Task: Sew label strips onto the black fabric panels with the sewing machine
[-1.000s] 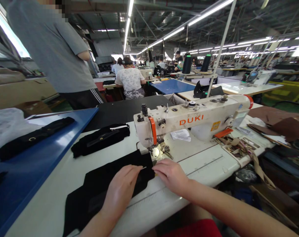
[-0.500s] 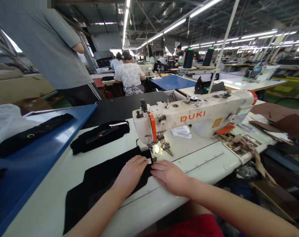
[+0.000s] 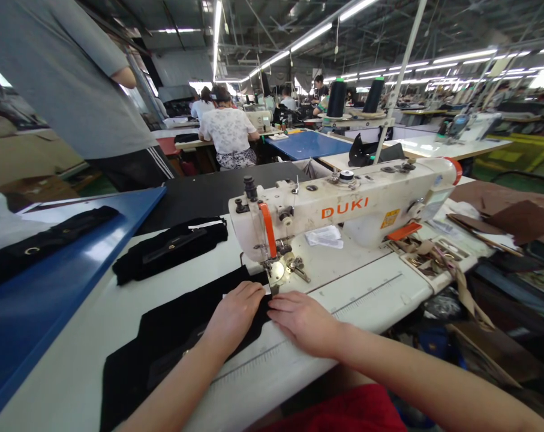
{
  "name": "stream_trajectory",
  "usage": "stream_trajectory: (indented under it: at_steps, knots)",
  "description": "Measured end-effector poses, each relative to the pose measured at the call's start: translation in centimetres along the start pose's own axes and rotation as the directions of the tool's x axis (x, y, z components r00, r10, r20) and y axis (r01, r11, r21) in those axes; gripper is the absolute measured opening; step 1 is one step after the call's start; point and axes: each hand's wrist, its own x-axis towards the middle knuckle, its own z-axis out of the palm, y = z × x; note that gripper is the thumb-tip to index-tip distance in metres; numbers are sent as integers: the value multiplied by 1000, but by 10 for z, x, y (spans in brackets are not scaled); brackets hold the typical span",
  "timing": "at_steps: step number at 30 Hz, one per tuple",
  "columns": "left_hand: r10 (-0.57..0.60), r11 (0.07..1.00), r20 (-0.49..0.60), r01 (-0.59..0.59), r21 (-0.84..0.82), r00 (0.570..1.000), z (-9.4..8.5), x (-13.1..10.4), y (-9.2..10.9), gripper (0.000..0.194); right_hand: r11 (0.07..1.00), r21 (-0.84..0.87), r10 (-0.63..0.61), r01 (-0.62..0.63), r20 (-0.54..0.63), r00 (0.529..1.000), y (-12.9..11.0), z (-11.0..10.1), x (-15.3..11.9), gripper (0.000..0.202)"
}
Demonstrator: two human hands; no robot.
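— Rows of sewing stations run back under long strip lights, and up close a white table (image 3: 379, 300) carries everything. Where is the cloth?

— Black fabric piece (image 3: 177, 336) lies flat on the table, its far edge right at the presser foot (image 3: 272, 271) of the DUKI sewing machine (image 3: 343, 210). A small white label (image 3: 266, 290) sits on that edge.

— And the hands?

— Left hand (image 3: 236, 315) rests palm down on the fabric, fingers together and pressing, not pinching anything. Right hand (image 3: 301, 321) lies just beside it, fingers stretched flat, tips touching the fabric's edge near the label.

— How would you do this well?

— I'd judge it needs both palms flat, the edge square to the foot, the label kept from sliding, and fingertips clear of the needle.

— What else is around?

— A folded black bundle (image 3: 168, 249) lies behind the fabric, a blue board (image 3: 74, 264) to the left holds a black strap (image 3: 42, 243), and a person in a grey shirt (image 3: 69, 78) stands beyond it.
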Motion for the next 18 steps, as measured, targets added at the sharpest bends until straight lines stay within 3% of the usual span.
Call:
stream_trajectory:
  at_steps: [13, 18]
  knots:
    - [11, 999, -24, -10, 34, 1000, -2, 2, 3, 31, 1000, 26, -3, 3, -28, 1000, 1, 0, -1, 22]
    - [16, 998, -24, -15, 58, 1000, 1, 1, 2, 30, 997, 17, 80, -79, -33, 996, 13, -5, 11, 19]
